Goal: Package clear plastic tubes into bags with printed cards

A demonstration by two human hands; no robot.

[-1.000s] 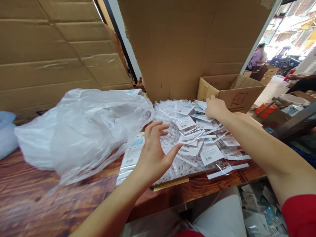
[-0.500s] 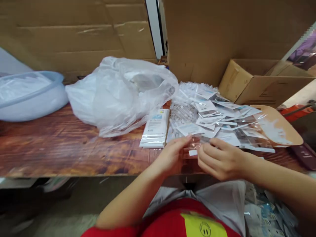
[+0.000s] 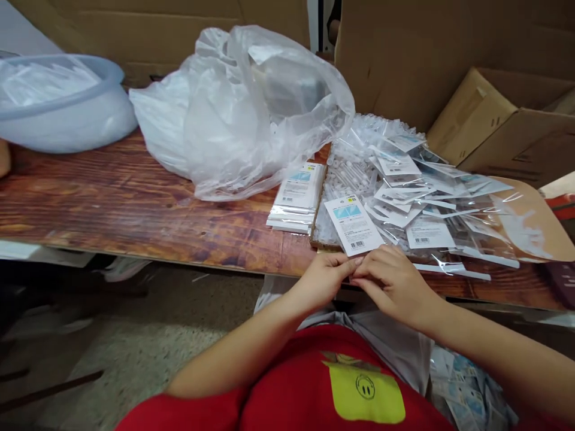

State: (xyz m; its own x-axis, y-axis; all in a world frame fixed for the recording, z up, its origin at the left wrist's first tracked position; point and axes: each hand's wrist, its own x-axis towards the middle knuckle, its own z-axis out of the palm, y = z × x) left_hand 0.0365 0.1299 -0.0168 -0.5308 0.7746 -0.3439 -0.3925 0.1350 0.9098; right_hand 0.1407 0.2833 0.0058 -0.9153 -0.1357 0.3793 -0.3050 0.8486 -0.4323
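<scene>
My left hand [image 3: 327, 276] and my right hand [image 3: 395, 282] meet at the table's front edge, fingertips pressed together. Between them they pinch the near end of a clear plastic packet with a white printed card [image 3: 353, 224] in it. The card bears blue pictures and a barcode and points away from me; its near end is hidden by my fingers. Beyond it lies a heap of small clear plastic pieces [image 3: 350, 173]. To the right, several loose card packets [image 3: 430, 230] overlap in a pile. A neat stack of flat packets [image 3: 297, 190] lies left of the heap.
A large translucent plastic bag [image 3: 224, 120] stands left of the heap. Farther left is a pale blue basin [image 3: 67, 123] holding clear pieces. At right are a tan tray [image 3: 550, 227] and an open cardboard box [image 3: 476, 120]. More packets [image 3: 467, 389] lie below the table edge.
The view has tilted down and shifted left. My hands have come closer together, and the packet's printed card now shows face up beyond my fingertips.
</scene>
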